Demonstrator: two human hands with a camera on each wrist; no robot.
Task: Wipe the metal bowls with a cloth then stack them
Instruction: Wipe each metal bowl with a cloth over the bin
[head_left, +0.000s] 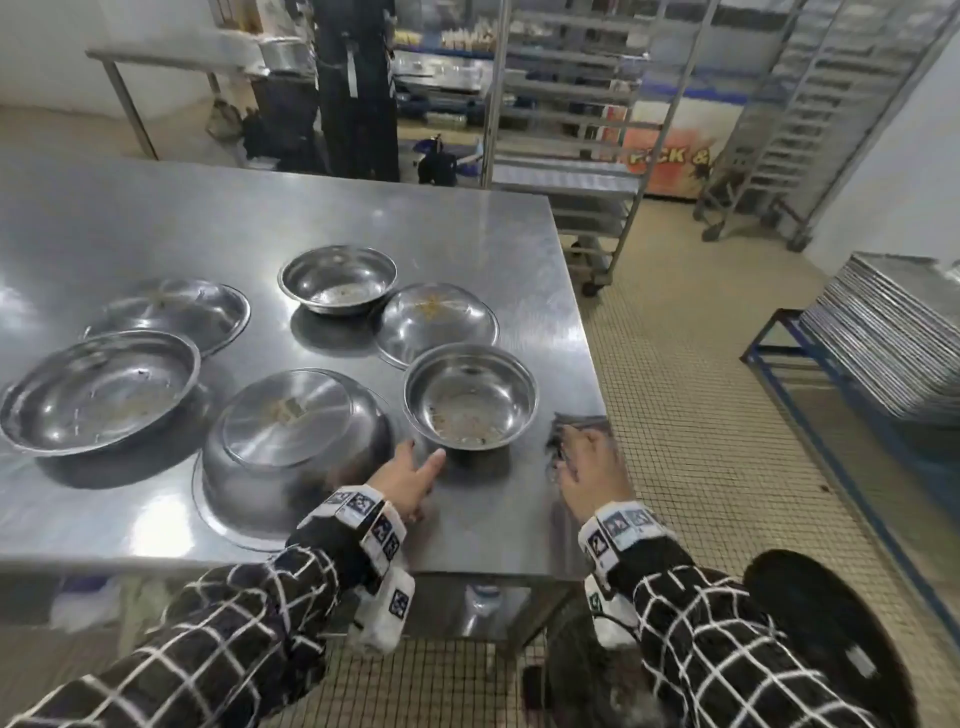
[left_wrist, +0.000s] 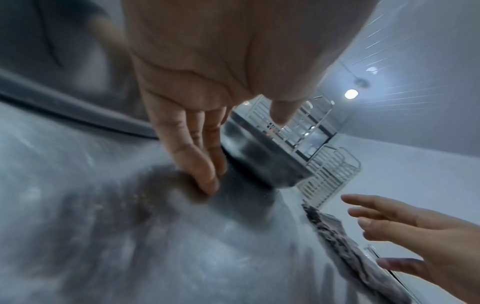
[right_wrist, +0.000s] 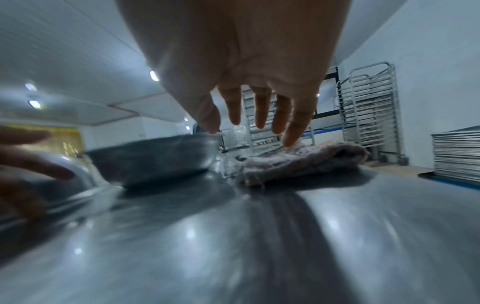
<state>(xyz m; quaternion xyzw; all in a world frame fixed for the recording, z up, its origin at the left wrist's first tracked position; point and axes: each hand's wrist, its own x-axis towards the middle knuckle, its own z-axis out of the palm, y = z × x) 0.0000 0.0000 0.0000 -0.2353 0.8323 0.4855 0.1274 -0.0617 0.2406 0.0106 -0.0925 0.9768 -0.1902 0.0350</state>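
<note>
At the table's (head_left: 311, 218) near right corner lies the cloth (right_wrist: 306, 162): soft, limp, pinkish-grey, crumpled; best pinched by a bunched fold. Right hand (head_left: 592, 470) hovers over it, fingers (right_wrist: 296, 131) spread, gripping nothing. Nearest metal bowl (head_left: 470, 397) sits upright beside it, crumbs inside; thin, stiff, likely light and slippery, best held by its rim. Left hand (head_left: 408, 475) open, fingertips on the table.

Head view looks down; wrist views (low, close) share the table (head_left: 156, 218).
</note>
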